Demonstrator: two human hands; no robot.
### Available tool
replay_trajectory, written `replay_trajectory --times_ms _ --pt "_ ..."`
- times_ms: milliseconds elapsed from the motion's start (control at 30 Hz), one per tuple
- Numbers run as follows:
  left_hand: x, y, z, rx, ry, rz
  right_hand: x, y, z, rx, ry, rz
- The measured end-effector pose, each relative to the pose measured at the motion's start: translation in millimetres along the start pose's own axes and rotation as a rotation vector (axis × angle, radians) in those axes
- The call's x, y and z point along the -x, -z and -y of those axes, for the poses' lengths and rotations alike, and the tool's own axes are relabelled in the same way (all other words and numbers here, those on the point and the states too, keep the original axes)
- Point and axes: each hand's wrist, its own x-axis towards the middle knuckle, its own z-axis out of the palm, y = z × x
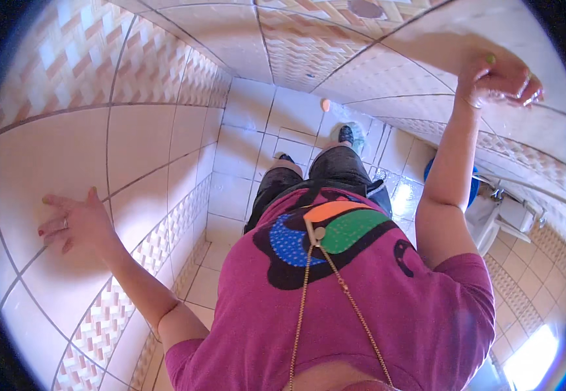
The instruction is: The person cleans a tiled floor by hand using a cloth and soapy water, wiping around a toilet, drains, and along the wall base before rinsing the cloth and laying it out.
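In the head view, my left hand (77,222) is raised at the left, fingers spread, in front of the tiled wall (53,151); nothing is in it. It is unclear whether its fingertips touch the tiles. Up at the right, my right hand (500,83) is bent with its fingers curled near the wall tiles (410,73). That hand looks wet and shiny, and whether something small is inside it cannot be made out. A small orange-pink oval object (325,105) lies on the wet tiled floor (288,117) beyond my feet.
Tiled walls stand close on both sides and ahead. A blue round container (472,188) is partly hidden behind my right forearm. Beside it are a white basin-like fixture (483,215), metal taps (497,193) and a pale hose or pipe (522,184). The floor shines with water.
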Motion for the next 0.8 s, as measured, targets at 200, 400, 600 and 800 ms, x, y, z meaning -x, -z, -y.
replay_trajectory --times_ms 200,400,600,800 --pt "-7 -21 -25 0.071 -0.031 -0.129 -42 50 9 0.241 0.417 -0.115" --pt "-17 -9 -54 -0.125 0.111 -0.210 -44 47 12 0.176 0.485 -0.072" --pt "5 -9 -48 -0.031 0.018 -0.238 -34 45 11 0.140 0.423 -0.057" --pt "19 -11 -36 0.137 -0.064 -0.188 -33 45 2 0.112 0.411 -0.062"
